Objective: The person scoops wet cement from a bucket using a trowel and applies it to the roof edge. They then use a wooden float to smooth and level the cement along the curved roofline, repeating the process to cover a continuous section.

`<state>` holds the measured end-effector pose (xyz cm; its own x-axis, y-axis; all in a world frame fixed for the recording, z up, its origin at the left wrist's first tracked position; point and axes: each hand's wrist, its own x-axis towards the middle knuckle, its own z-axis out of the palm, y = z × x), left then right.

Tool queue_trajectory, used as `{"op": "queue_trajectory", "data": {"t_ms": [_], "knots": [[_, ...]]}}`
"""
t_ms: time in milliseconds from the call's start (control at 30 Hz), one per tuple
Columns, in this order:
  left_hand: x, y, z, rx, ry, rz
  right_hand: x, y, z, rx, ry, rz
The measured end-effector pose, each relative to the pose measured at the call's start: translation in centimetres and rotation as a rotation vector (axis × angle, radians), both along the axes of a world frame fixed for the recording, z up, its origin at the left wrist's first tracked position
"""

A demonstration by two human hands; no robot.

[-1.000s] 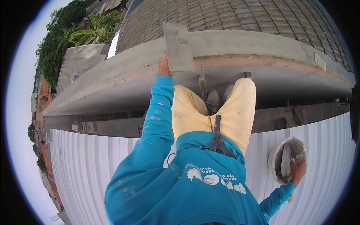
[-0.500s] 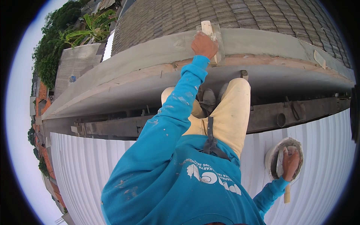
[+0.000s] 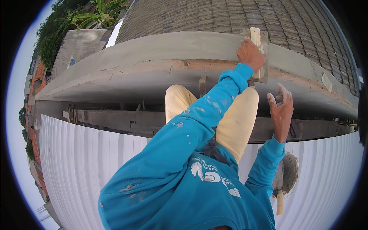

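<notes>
Upper right, my left hand (image 3: 251, 55) is gripping the float (image 3: 263, 43), seemingly smoothing the ledge (image 3: 184, 46), needing even pressure; right hand (image 3: 281, 112) hovering empty.

This is an outdoor building site, up at roof height. Rows of weathered tiles (image 3: 199, 19) slope across the top of the frame, bordered by a smooth grey band (image 3: 161, 48) with a rough lower edge, while white ribbed sheeting (image 3: 84, 153) spreads across the bottom. A wood-handled float (image 3: 262, 73) at the band and a grey-crusted bucket (image 3: 293, 168) at lower right mark it as a workplace. Pale sky (image 3: 17, 96), trees (image 3: 57, 50) and orange roofs (image 3: 39, 73) line the left side (a broad-leaved plant (image 3: 86, 16) pokes up there too).
</notes>
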<state>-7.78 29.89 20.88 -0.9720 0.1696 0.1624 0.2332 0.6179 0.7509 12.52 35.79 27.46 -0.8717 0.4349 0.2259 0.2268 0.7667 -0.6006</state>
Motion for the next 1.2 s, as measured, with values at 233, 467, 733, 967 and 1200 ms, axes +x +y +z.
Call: {"op": "queue_trajectory", "data": {"t_ms": [233, 467, 733, 967, 1200], "knots": [[-2.1, -4.3, 1.5, -0.004, -0.059, 0.100, -12.2, -5.8, -6.0, 0.251, 0.141, 0.107], [-1.4, -6.2, 1.6, 0.075, 0.043, 0.020, -16.3, -3.6, -10.6, 0.390, 0.246, -0.059], [4.2, -26.2, -2.1, 0.237, 0.194, 0.336, -15.1, 8.0, -11.9, 0.332, -0.003, -0.249], [17.3, -50.7, -12.0, -0.396, -0.068, 0.804, -16.8, 9.0, -12.0, 0.465, -0.114, -0.269], [26.8, -56.0, -14.0, -0.756, -0.234, 1.103, -19.0, 0.7, -11.4, 0.426, -0.044, -0.100]]}}
